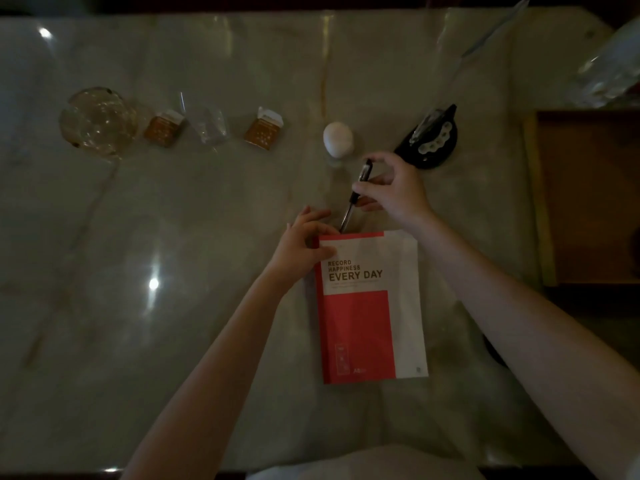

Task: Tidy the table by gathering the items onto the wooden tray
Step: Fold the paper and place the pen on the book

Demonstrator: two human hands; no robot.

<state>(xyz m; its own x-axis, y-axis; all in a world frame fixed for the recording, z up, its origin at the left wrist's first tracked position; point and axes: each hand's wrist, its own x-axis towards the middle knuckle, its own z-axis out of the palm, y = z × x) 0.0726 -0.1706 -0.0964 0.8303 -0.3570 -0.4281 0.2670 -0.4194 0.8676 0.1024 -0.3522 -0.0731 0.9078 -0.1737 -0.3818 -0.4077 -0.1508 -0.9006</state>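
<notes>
We count one red-and-white notebook (370, 306) lying flat on the marble table (173, 237), near its front edge. Our left hand (304, 244) pinches its top left corner, and our right hand (391, 188) grasps one black pen (356, 194), tilted, tip at the notebook's top edge. Behind them, in a row: one glass globe (98, 121), two orange boxes (164, 128), one clear wrapper (211, 128), one egg (338, 138), one black dish (431, 140). One wooden tray (588, 199) sits at the right.
</notes>
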